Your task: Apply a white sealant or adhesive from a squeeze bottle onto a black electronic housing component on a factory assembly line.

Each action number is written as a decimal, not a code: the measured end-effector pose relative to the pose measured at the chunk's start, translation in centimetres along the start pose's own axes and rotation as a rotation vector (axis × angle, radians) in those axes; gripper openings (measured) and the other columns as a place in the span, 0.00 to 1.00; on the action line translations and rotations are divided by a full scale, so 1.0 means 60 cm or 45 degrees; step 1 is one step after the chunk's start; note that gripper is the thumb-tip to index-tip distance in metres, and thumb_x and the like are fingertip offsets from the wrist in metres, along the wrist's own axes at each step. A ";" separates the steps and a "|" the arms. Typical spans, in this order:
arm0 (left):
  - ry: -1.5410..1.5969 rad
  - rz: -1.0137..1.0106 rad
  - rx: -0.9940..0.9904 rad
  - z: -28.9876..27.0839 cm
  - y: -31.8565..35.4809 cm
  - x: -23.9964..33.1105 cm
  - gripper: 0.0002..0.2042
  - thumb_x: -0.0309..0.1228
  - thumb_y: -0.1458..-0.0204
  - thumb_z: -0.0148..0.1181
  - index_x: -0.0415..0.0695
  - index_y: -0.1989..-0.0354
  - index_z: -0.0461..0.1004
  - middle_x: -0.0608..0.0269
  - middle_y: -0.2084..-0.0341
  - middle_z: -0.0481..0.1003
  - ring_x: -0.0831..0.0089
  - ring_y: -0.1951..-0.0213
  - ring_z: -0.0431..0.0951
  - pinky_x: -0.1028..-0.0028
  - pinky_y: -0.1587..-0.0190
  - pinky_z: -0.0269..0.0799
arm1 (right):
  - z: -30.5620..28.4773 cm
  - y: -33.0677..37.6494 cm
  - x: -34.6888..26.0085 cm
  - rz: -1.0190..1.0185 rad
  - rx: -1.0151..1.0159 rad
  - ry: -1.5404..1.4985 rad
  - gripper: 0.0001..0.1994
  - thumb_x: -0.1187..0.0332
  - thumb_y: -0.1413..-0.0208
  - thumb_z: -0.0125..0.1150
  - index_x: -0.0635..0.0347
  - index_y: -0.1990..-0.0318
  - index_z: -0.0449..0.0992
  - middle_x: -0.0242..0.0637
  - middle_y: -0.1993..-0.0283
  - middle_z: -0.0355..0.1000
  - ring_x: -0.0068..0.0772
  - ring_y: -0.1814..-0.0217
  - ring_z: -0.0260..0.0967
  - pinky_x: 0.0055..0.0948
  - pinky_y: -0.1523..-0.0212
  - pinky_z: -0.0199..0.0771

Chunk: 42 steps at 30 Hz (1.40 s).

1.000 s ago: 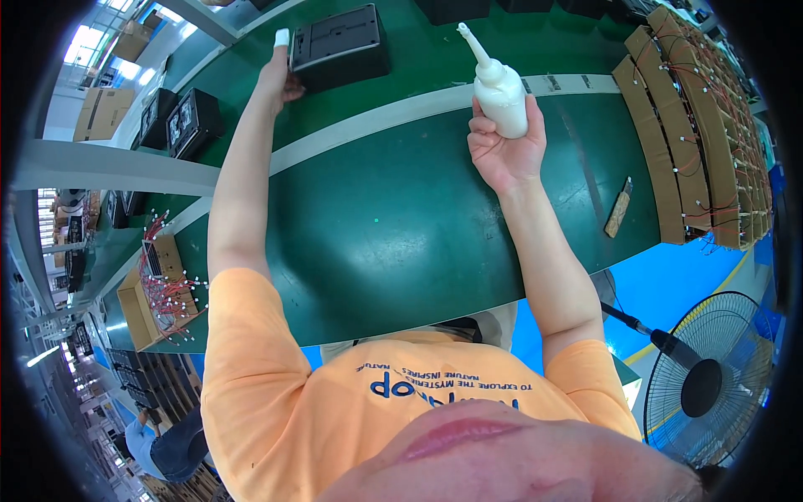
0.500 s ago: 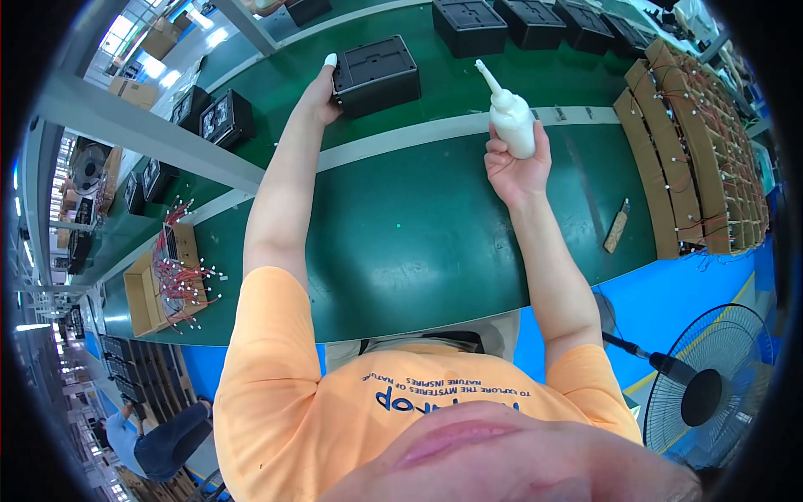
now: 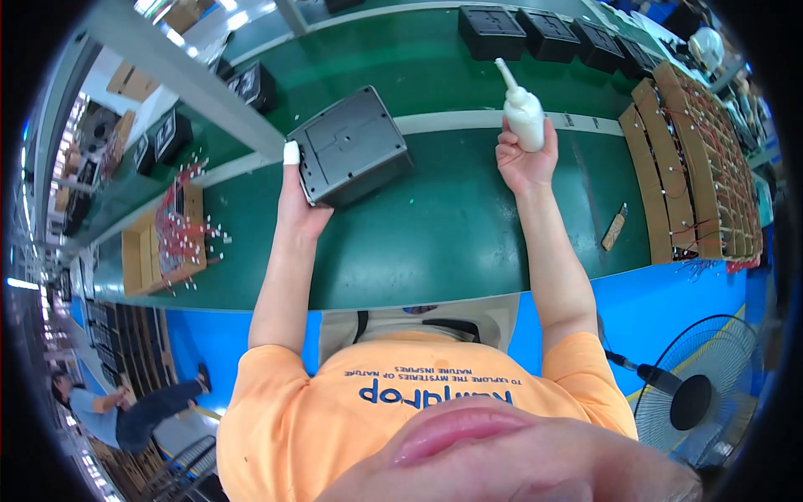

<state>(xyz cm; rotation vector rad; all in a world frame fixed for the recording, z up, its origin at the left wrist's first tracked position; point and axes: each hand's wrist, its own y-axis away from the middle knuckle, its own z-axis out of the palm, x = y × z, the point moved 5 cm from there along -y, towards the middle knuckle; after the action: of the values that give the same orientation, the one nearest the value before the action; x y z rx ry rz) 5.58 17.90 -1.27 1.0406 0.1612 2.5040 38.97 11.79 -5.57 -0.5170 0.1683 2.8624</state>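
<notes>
Since the earlier frame we've dragged the black box [image 3: 351, 147] off the far belt and in toward us, so it now sits at about 11 o'clock on the green bench [image 3: 435, 243], near our edge, and looks tipped up on one side. Our left hand [image 3: 297, 205] is clamped on its near-left corner, with a white finger cot [image 3: 291, 153] on the finger running up the box's side. Our right hand [image 3: 523, 155] is wrapped shut around a white squeeze bottle [image 3: 523, 113] at roughly 1 o'clock, nozzle pointing up and away from us, well apart from the box. The bottle has barely shifted compared with before.

Around us: more black boxes [image 3: 548, 29] lined up at 12 to 1 o'clock on the far belt, cardboard racks of wired parts [image 3: 682, 167] at 2 o'clock, a cardboard tray of red-wired bits [image 3: 171, 238] at 9 o'clock, and a small brown strip [image 3: 615, 227] lying on the bench at 3 o'clock. A floor fan [image 3: 694, 402] stands at 4 o'clock.
</notes>
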 end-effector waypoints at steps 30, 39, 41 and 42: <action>0.156 -0.093 -0.039 -0.126 0.211 -0.070 0.30 0.55 0.44 0.53 0.43 0.42 0.63 0.61 0.50 0.72 0.72 0.50 0.74 0.68 0.46 0.70 | 0.173 0.225 0.178 0.363 -0.481 -0.281 0.40 0.52 0.54 0.71 0.58 0.37 0.57 0.43 0.44 0.63 0.21 0.67 0.59 0.19 0.70 0.66; 0.005 0.211 0.131 -0.129 0.229 -0.007 0.27 0.53 0.38 0.44 0.41 0.44 0.66 0.61 0.51 0.73 0.70 0.51 0.76 0.69 0.49 0.73 | 0.185 0.266 0.154 -0.340 -0.277 0.886 0.45 0.46 0.56 0.67 0.65 0.36 0.56 0.46 0.42 0.65 0.32 0.56 0.68 0.20 0.66 0.69; -0.026 0.158 0.169 -0.132 0.233 -0.012 0.28 0.55 0.39 0.43 0.41 0.44 0.66 0.61 0.52 0.74 0.71 0.52 0.76 0.69 0.50 0.73 | 0.189 0.279 0.166 -0.435 -0.310 1.142 0.42 0.47 0.56 0.68 0.67 0.39 0.58 0.47 0.45 0.68 0.37 0.52 0.71 0.23 0.64 0.72; -0.044 0.174 0.206 -0.132 0.233 -0.012 0.29 0.55 0.39 0.43 0.42 0.44 0.66 0.61 0.53 0.74 0.71 0.52 0.76 0.70 0.50 0.73 | 0.191 0.283 0.171 -0.499 -0.315 1.257 0.41 0.48 0.56 0.68 0.67 0.40 0.60 0.48 0.47 0.69 0.40 0.50 0.72 0.25 0.62 0.73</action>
<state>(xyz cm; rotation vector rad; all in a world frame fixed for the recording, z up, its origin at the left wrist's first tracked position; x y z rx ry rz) -4.23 5.37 -3.72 1.1954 0.2963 2.6283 21.68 -0.84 2.64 -1.7398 -0.1246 2.0269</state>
